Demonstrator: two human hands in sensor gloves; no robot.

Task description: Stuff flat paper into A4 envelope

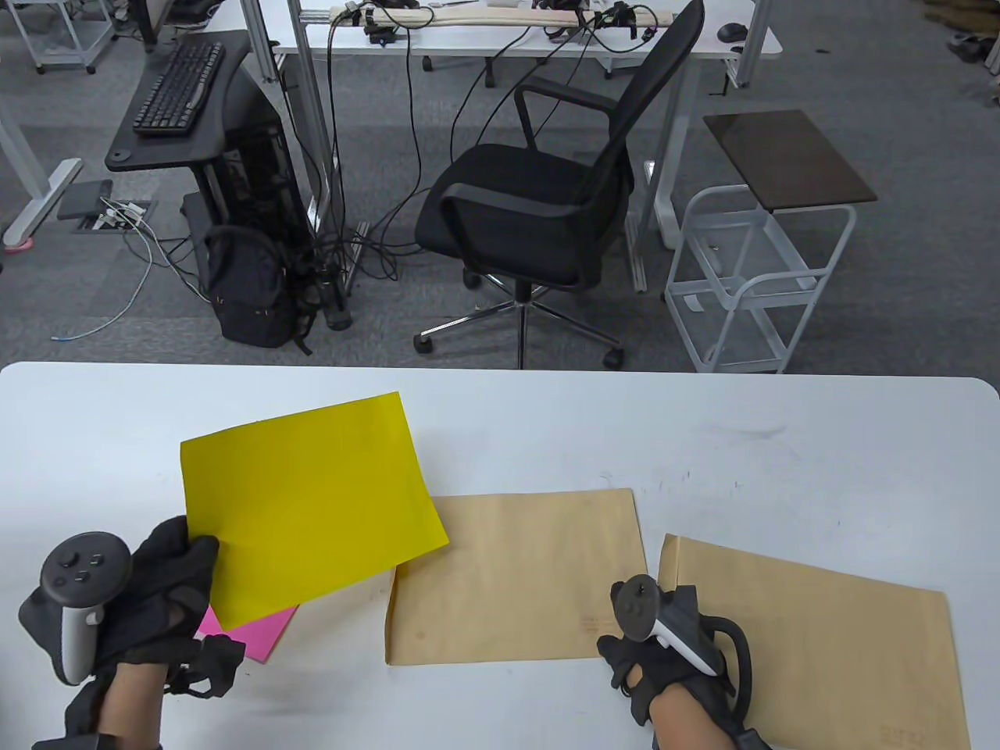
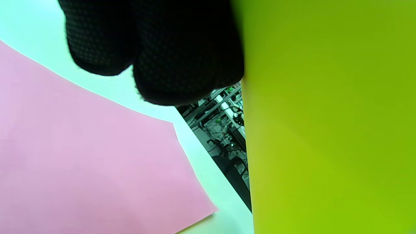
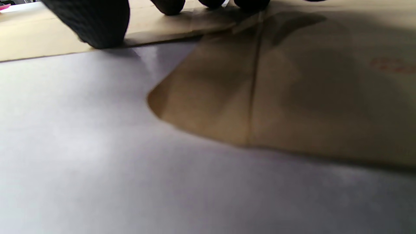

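My left hand pinches the left edge of a yellow sheet and holds it lifted over the table; its fingers and the yellow sheet fill the left wrist view. A brown envelope lies flat in the middle, its left corner under the yellow sheet. A second brown envelope lies at the right, its flap towards the middle. My right hand rests at the gap between the two envelopes, fingertips touching brown paper, gripping nothing.
A pink sheet lies on the white table under the yellow one; it also shows in the left wrist view. A black office chair and a white cart stand beyond the far edge.
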